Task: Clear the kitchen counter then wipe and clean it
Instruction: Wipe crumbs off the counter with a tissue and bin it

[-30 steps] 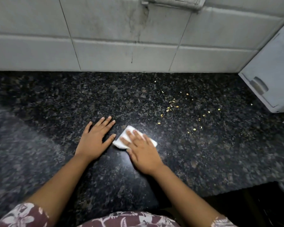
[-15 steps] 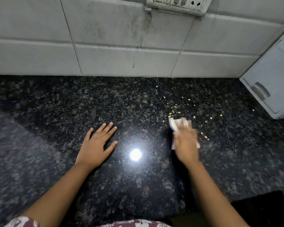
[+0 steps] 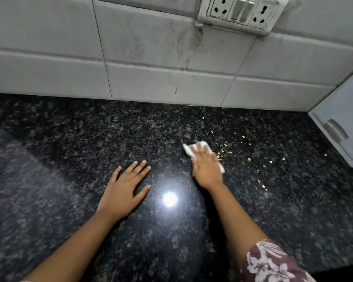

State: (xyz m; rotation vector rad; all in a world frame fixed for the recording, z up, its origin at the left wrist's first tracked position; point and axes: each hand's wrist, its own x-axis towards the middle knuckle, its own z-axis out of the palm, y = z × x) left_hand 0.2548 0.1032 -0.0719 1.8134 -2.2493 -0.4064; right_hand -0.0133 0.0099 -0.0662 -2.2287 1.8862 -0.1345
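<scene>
Head view, the only one: one small white folded paper wipe [image 3: 192,148] toward the back right of the black speckled polished-stone tabletop [image 3: 69,159], well short of the back edge, pinned flat under the right hand [image 3: 206,167]. Fingers [image 3: 201,152] there laid straight and close together on top of the wipe, pressing rather than pinching, though slightly blurred; one white corner poking out ahead of the fingertips, another strip showing past the little-finger side. Left hand [image 3: 122,190] nearer the front edge, well apart from the wipe, palm down on bare stone, fingers [image 3: 140,169] straight and spread, gripping nothing. Judged for handling: very light, soft and limp, likely to crumple or tear if dragged hard, and prone to slide on so glossy a surface; best governed by a flat palm over its middle, or pinched at the exposed back corner for lifting. Just right of the wipe, the nearest ones at its edge, a scatter of small pale yellow crumbs [image 3: 220,156] running toward the right edge: some two dozen at a guess, too small for an exact count. Counted otherwise: one wipe, two hands, one white plastic box with a recessed handle [image 3: 342,129] at the right edge, one white socket-and-switch plate [image 3: 240,13] on the grey-white tiled wall [image 3: 151,58] behind the back edge.
</scene>
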